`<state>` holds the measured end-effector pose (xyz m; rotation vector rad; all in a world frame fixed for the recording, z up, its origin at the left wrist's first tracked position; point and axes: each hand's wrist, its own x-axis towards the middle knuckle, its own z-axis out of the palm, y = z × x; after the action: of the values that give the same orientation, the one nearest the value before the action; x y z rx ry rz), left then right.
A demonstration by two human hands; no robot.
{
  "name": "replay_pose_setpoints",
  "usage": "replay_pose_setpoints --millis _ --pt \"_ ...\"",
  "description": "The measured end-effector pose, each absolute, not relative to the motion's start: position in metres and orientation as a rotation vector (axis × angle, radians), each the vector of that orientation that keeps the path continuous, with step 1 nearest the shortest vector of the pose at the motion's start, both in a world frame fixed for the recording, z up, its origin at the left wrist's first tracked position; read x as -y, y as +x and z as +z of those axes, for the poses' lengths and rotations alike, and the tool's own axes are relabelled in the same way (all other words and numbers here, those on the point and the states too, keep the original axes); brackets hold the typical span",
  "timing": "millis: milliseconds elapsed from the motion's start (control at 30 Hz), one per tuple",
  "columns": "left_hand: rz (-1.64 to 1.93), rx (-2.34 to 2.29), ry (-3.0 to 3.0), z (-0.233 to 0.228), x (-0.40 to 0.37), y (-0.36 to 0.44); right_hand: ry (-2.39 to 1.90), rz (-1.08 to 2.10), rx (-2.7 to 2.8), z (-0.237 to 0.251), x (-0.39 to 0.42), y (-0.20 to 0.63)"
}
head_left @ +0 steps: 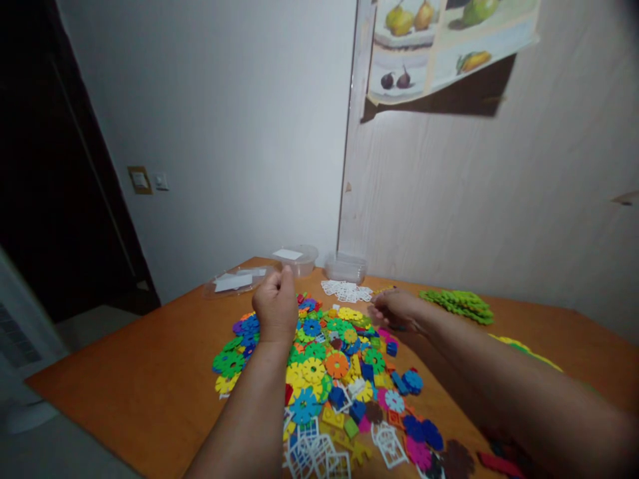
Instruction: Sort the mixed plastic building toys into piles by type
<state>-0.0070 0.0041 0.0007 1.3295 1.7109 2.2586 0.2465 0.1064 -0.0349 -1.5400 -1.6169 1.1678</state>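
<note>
Hands (pixel 273 309) near colourful pieces (pixel 337 364), grip unclear

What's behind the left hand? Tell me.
Past the left hand, a clear tub shows, partly covered; colored pieces show on either side of the wrist. Whatever the hand hides cannot be seen.

Fruit paintings (pixel 449 40) cropped (top), left fingers (pixel 272 283) partly hidden

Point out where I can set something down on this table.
The widest bare patch of table lies left of the toy pile, nearer than the white paper. Another lies right of the green stack. The middle, where the pile spreads, is crowded.
</note>
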Motion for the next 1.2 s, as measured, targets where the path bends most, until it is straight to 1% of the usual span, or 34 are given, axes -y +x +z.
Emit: replay_pose_setpoints --millis 67,167,300,500,733,900,1033,1200 --pt "2.243 -1.722 1.328 0.001 -0.004 -0.006 -1.581 1.085 1.711 -0.042 -0.103 0.247" --pt "2.220 -1.730 1.360 0.000 -0.004 -0.004 -1.647 0.866 1.857 -0.049 -0.102 0.241" --pt "2.213 -1.750 1.367 0.002 -0.002 -0.002 -1.692 0.583 2.057 -0.045 -0.106 0.225" --pt "2.194 -1.756 1.367 0.003 0.000 0.000 -1.735 0.408 2.264 -0.033 -0.103 0.197" --pt "2.210 -1.785 1.410 0.001 -0.003 -0.002 -1.720 0.401 2.219 -0.034 -0.092 0.186" --pt "2.201 -1.797 1.411 0.000 -0.004 -0.003 -1.632 0.574 2.111 -0.031 -0.090 0.200" --pt "2.221 -1.795 1.398 0.002 -0.003 -0.002 -1.629 0.686 1.995 -0.016 -0.087 0.247" --pt "2.248 -1.770 1.436 0.003 -0.003 -0.002 -1.699 0.728 1.904 -0.002 -0.072 0.330"
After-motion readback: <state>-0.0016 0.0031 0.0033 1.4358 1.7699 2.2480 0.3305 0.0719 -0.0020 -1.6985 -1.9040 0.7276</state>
